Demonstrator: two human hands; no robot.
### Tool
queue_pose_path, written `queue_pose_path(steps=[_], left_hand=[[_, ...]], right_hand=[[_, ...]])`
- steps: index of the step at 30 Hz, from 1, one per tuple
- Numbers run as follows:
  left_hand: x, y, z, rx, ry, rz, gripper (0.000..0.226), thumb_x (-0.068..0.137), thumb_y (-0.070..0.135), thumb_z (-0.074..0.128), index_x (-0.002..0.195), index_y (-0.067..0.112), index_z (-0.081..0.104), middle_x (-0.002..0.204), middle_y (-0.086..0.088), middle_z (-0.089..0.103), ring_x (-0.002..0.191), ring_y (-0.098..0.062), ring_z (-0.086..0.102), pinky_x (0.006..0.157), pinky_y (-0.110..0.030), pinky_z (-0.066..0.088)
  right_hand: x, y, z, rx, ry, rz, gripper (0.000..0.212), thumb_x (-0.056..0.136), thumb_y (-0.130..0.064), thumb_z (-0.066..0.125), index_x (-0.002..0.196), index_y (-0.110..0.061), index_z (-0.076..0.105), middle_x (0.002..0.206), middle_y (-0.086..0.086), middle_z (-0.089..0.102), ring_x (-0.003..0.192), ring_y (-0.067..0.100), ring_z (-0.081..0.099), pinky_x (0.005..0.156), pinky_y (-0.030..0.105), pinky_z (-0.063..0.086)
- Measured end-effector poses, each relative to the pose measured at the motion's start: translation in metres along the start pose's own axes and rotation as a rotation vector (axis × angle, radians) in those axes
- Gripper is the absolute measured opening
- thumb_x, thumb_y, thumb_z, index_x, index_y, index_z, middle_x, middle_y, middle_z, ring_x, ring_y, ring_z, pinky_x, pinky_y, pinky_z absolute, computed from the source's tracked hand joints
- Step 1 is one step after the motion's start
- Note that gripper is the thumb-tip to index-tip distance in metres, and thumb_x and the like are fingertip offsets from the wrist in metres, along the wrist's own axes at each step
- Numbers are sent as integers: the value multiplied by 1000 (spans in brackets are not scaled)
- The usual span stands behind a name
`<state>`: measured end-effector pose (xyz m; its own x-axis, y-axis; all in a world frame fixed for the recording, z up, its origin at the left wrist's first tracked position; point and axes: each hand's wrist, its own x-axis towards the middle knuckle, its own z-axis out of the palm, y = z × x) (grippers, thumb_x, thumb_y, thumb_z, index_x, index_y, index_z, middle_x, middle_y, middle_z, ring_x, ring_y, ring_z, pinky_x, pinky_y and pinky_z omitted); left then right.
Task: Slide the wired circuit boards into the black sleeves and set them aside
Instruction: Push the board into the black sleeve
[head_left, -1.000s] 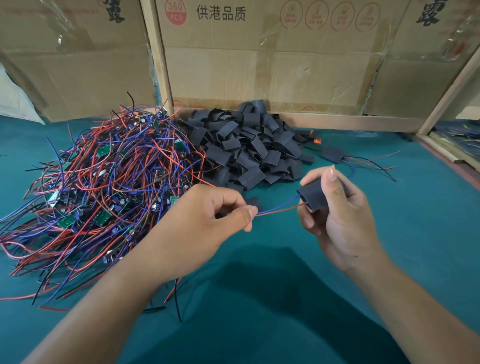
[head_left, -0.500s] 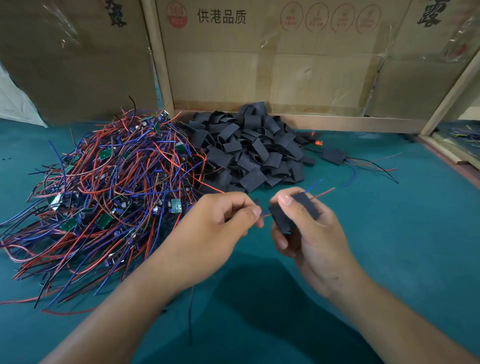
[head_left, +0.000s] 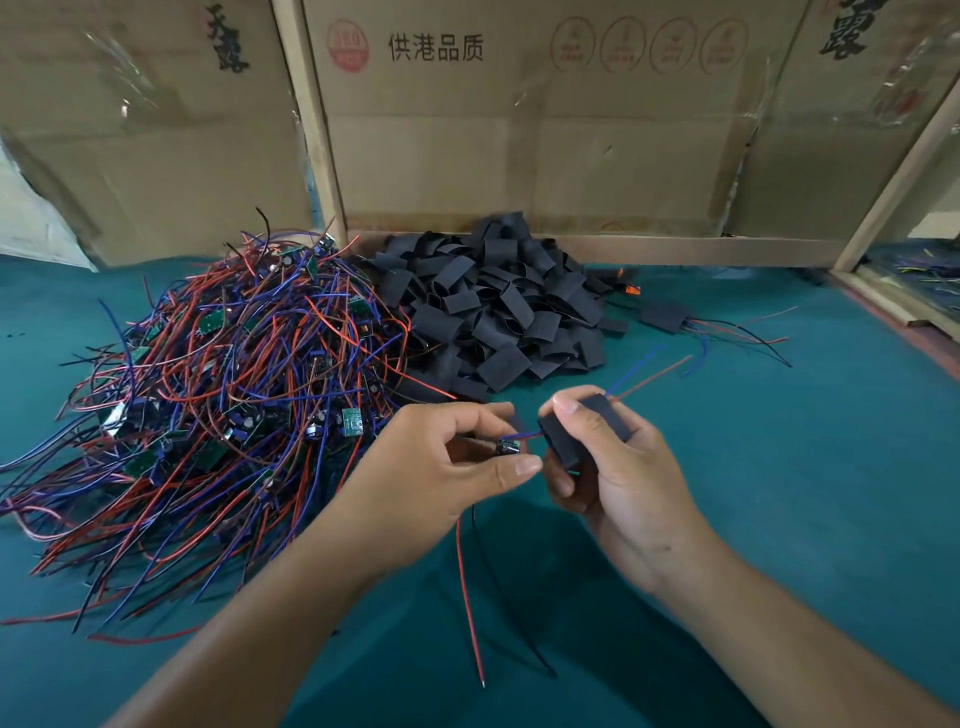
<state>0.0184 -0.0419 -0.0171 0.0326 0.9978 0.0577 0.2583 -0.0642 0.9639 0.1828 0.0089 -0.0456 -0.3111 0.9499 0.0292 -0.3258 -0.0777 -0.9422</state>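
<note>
My right hand grips a black sleeve above the green table. A blue and a red wire stick out of the sleeve's far end. My left hand pinches a small circuit board just left of the sleeve's near opening; short blue and red leads run from the board into the sleeve. A red and a black wire hang down from the left hand.
A big tangle of wired boards lies at the left. A heap of empty black sleeves sits behind the hands. One sleeved board lies at the back right. Cardboard boxes wall off the table's rear.
Both hands have drawn together and toward me. The blue and red wires have passed through the sleeve and now poke out its far end; the board has come up to the sleeve's mouth.
</note>
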Motion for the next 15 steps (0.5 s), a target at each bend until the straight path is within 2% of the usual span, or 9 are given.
queue_pose_path(steps=[3, 6, 9, 12, 15], left_hand=[[0, -1, 0, -24, -28, 16, 24, 80, 29, 73, 98, 12, 72, 84, -8, 76, 70, -15, 69, 71, -26, 55], [0, -2, 1, -5, -28, 43, 24, 85, 34, 67, 104, 22, 72, 75, -6, 73, 54, -14, 61, 63, -21, 51], [0, -4, 1, 69, -70, 54, 22, 97, 32, 56, 111, 31, 73, 74, 1, 69, 58, -9, 57, 70, -19, 47], [-2, -4, -1, 7, -164, 9, 30, 103, 15, 51, 115, 35, 71, 83, 0, 71, 68, -9, 61, 77, -17, 49], [-1, -4, -2, -28, -195, -4, 22, 101, 15, 55, 120, 19, 64, 88, -5, 75, 72, -14, 66, 78, -19, 51]], right_hand=[[1, -2, -2, 8, 5, 10, 15, 81, -35, 69, 78, -22, 62, 69, 1, 51, 46, 16, 42, 44, 22, 33], [1, -4, -2, -18, -4, 13, 21, 83, -39, 68, 80, -20, 61, 61, -2, 49, 44, 15, 39, 43, 22, 28], [-1, -4, 1, -24, -11, 32, 30, 83, -48, 71, 78, -20, 63, 52, -4, 36, 40, 12, 26, 41, 20, 20], [-3, -4, 2, -6, -28, 55, 31, 76, -51, 67, 77, -20, 63, 51, -3, 29, 38, 11, 23, 42, 20, 18], [-3, -4, 1, -25, -51, 66, 29, 80, -49, 65, 78, -20, 63, 51, -3, 31, 39, 13, 26, 43, 21, 20]])
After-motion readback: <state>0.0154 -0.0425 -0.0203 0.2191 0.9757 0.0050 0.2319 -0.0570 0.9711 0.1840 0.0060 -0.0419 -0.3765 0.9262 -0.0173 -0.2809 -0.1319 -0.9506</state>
